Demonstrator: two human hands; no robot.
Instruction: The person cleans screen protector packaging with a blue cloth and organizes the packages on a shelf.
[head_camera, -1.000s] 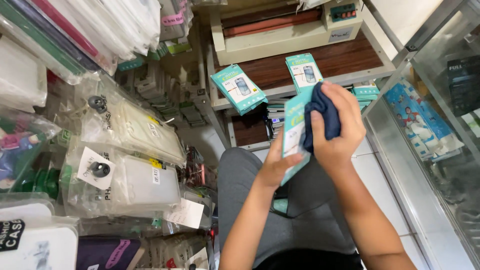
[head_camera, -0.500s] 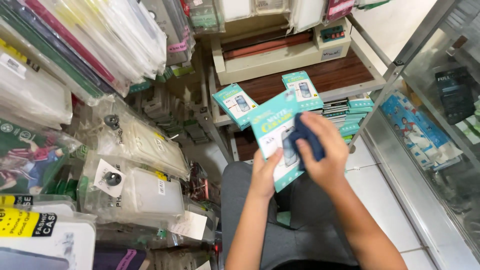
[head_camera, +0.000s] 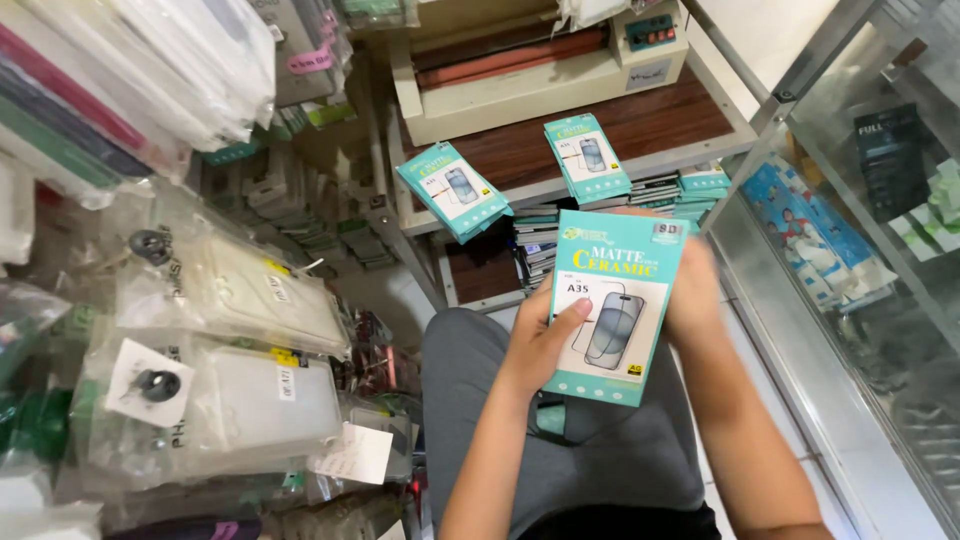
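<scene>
Phone-accessory shop: hanging phone cases (head_camera: 150, 70), stacked screen-protector packs (head_camera: 690, 185), glass display case (head_camera: 860, 230).

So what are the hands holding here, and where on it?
A teal flat package: the left hand grips its left edge, thumb on the front; the right hand is at the right edge, mostly behind it.

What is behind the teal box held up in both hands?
Behind the teal box is the right hand, mostly covered by it, so whether it holds anything cannot be seen. The left hand grips the near edge, and grey trousers lie below.
</scene>
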